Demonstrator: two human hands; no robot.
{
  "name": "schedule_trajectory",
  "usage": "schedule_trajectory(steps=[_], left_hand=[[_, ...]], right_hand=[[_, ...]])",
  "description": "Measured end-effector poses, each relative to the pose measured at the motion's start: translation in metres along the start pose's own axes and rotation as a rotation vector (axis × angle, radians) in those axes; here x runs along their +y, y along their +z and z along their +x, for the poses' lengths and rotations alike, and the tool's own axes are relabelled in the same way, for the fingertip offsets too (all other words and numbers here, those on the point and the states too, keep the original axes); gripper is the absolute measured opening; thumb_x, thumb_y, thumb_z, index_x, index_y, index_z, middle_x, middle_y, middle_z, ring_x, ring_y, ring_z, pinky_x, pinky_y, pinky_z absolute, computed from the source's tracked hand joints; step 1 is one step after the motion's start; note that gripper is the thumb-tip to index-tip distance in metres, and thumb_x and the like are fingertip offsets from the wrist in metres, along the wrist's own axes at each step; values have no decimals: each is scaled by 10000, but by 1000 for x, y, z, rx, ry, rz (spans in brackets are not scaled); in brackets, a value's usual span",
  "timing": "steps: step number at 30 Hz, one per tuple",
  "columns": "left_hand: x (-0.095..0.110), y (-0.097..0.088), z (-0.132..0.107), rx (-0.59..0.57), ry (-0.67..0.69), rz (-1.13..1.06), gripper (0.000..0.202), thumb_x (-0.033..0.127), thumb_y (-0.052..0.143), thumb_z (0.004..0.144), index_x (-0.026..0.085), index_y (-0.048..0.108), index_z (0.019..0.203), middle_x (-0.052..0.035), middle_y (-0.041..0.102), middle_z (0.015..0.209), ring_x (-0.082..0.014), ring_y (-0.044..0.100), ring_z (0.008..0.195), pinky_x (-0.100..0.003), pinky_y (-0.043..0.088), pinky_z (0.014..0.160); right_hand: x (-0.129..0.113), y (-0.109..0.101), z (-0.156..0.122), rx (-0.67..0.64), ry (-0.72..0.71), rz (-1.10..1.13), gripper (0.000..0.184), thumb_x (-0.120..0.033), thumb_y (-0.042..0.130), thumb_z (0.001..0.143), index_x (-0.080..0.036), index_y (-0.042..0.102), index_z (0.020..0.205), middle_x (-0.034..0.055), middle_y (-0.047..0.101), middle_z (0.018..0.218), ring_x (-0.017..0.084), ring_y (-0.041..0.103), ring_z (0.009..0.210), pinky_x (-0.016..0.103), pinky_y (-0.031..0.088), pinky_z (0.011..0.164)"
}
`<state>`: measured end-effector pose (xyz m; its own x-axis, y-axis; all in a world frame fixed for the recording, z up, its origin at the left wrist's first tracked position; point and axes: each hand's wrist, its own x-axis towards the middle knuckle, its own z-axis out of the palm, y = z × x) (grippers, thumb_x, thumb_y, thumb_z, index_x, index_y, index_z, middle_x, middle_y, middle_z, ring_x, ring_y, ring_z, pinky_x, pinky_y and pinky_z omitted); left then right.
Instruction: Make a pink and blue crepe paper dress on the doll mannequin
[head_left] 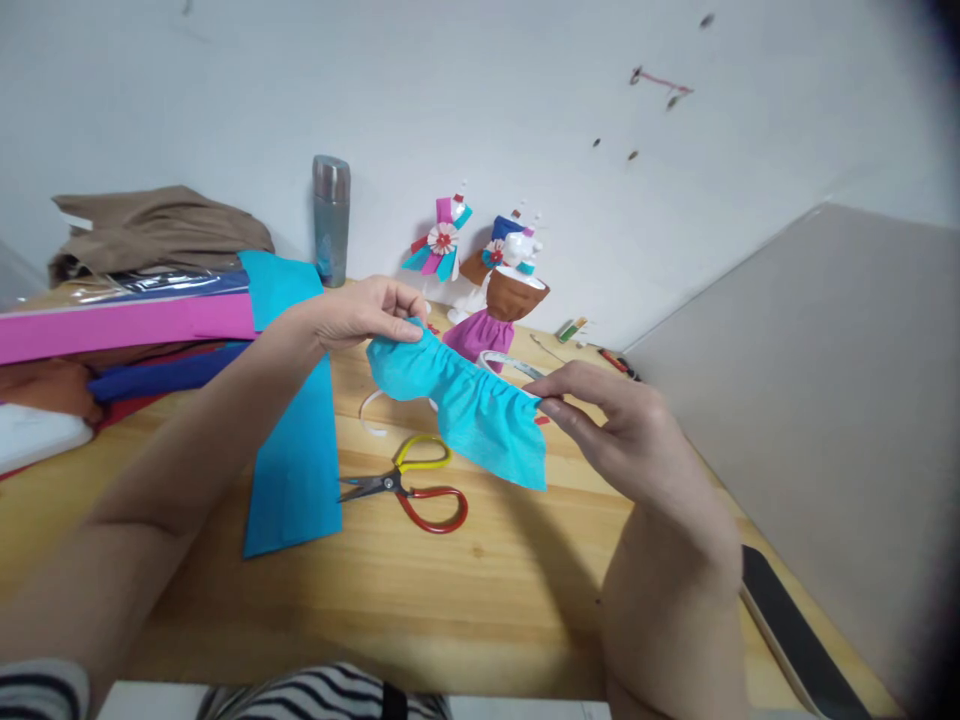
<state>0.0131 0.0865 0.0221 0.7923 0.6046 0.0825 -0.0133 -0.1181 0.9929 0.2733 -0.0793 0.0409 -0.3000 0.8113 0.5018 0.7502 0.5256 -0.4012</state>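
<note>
My left hand (367,312) pinches the left end of a gathered strip of turquoise crepe paper (465,405). My right hand (611,425) pinches its right end, and the ruffled strip hangs between them above the wooden table (495,570). Below it lie scissors (409,485) with one yellow and one red handle. A flat sheet of the same turquoise paper (296,450) lies under my left forearm.
Two small paper-dressed doll figures (499,290) stand against the wall. A metal flask (331,220) stands left of them. Pink, blue and red paper rolls (127,330) and brown cloth (161,230) are stacked at the left. A dark phone (795,630) lies at the table's right edge.
</note>
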Motion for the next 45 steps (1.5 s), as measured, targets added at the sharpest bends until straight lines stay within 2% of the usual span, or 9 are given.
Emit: schedule_trajectory(steps=[5, 11, 23, 30, 35, 41, 45], left_hand=[[0, 0, -1, -44, 30, 7, 268, 231, 856, 621, 131, 651, 761, 21, 655, 656, -65, 581, 567, -154, 450, 540], [-1, 0, 0, -40, 22, 34, 280, 238, 862, 622, 126, 671, 794, 1, 662, 673, -85, 589, 594, -177, 451, 549], [-12, 3, 8, -58, 30, 73, 273, 244, 856, 613, 116, 671, 766, 6, 631, 625, -64, 548, 544, -152, 387, 491], [-14, 9, 11, -150, 34, 40, 258, 266, 849, 628, 124, 674, 752, 11, 617, 606, -66, 525, 523, -162, 377, 480], [-15, 12, 11, -163, 68, 76, 256, 283, 853, 634, 129, 676, 735, 9, 604, 602, -72, 517, 523, -169, 378, 479], [-17, 15, 12, -203, 77, 74, 247, 292, 847, 657, 132, 678, 737, 16, 593, 572, -61, 494, 486, -154, 353, 443], [-17, 17, 11, -225, 55, 36, 253, 259, 864, 626, 134, 682, 749, 15, 628, 600, -62, 523, 504, -148, 392, 465]], right_hand=[[1, -3, -2, -10, -59, -16, 130, -202, 577, 944, -216, 705, 959, 52, 707, 840, 188, 683, 764, 318, 536, 668], [-2, -3, -1, -26, -99, -14, 149, -208, 564, 955, -226, 712, 955, 67, 726, 866, 209, 688, 815, 345, 547, 714], [2, -1, -3, -73, -202, 38, 179, -179, 581, 947, -269, 713, 1029, 41, 735, 903, 209, 704, 862, 372, 567, 814], [-1, 2, 0, -107, -236, 116, 175, -183, 580, 945, -273, 713, 1014, 43, 744, 879, 210, 704, 846, 397, 579, 853], [-5, 4, 3, -129, -272, 155, 184, -212, 567, 956, -286, 722, 1021, 36, 760, 893, 209, 706, 856, 422, 560, 929], [-6, 7, 4, -159, -296, 204, 184, -204, 569, 951, -259, 726, 1030, 51, 743, 897, 194, 709, 844, 409, 574, 898], [-5, 8, 4, -166, -348, 227, 207, -167, 564, 949, -250, 717, 1060, 60, 734, 921, 193, 703, 875, 424, 561, 919]])
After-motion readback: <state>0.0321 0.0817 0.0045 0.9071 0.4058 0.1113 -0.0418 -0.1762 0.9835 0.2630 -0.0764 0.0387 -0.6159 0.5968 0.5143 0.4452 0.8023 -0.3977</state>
